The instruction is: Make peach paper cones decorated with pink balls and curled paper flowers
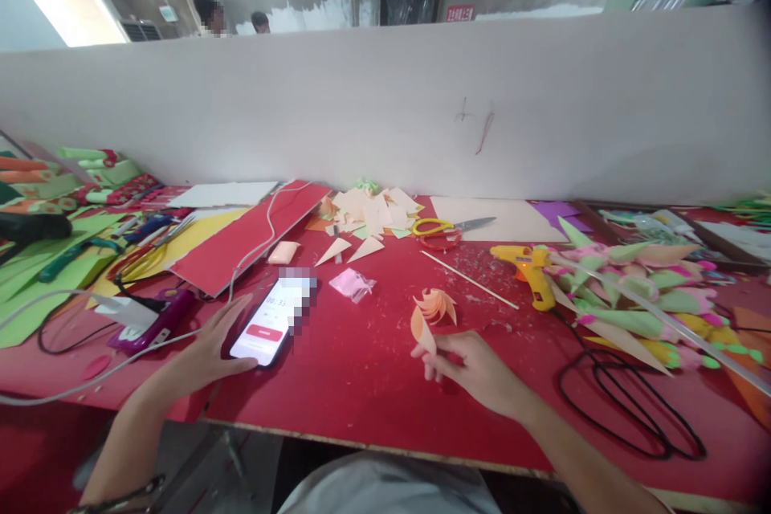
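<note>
My left hand (210, 349) is at the left edge and lower corner of a phone (274, 321), with the thumb on its bottom edge and the fingers along its side. The lit screen shows a timer and a red button. Between the thumb and fingers of my right hand (467, 365) is a curled pale orange paper petal (422, 331), pointed at one end. Just behind it on the red table lies a swirl of orange paper petals (438, 307). A pink lump in a clear wrapper (352, 285) lies between the hands.
A yellow glue gun (530, 269) with a black cord lies right, beside paper flowers (644, 289). Scissors (439, 229), a thin stick (470, 279) and cut paper pieces (377, 209) are further back. A purple power strip (153, 329) with cables lies left. A white partition (373, 112) stands behind.
</note>
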`<state>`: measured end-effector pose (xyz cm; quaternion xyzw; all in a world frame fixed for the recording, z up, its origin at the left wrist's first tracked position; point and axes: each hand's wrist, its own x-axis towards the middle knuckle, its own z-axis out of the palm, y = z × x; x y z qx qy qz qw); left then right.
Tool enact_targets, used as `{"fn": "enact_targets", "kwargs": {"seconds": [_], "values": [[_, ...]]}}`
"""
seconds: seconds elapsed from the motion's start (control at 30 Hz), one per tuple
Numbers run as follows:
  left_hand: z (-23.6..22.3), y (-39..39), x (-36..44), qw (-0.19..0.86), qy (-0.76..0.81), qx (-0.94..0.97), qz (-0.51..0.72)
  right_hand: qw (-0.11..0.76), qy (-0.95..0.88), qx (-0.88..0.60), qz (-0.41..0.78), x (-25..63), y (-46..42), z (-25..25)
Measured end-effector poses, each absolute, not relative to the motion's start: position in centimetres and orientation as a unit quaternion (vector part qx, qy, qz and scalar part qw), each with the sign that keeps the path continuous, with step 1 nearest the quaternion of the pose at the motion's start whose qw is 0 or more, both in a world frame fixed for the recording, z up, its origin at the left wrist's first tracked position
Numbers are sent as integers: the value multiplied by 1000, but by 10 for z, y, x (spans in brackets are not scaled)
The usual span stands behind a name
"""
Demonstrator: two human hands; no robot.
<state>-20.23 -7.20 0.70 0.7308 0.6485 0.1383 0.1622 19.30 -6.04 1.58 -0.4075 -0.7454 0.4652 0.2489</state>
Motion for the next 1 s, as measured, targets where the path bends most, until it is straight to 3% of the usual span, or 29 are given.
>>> {"fn": "enact_targets", "kwargs": {"seconds": [0.13,0.3,0.4,1.0], "values": [[20,-82,-139,102,635,706,296,241,-748,-407,465,189,-61,15],[28,-86,-23,312,475,760,317,251,-771,-383,442,180,-60,15],[27,-81,15,355,445,742,355,263,-785,-349,439,178,-59,16],[31,-58,17,500,400,660,394,251,-780,-370,437,177,-56,13]]}}
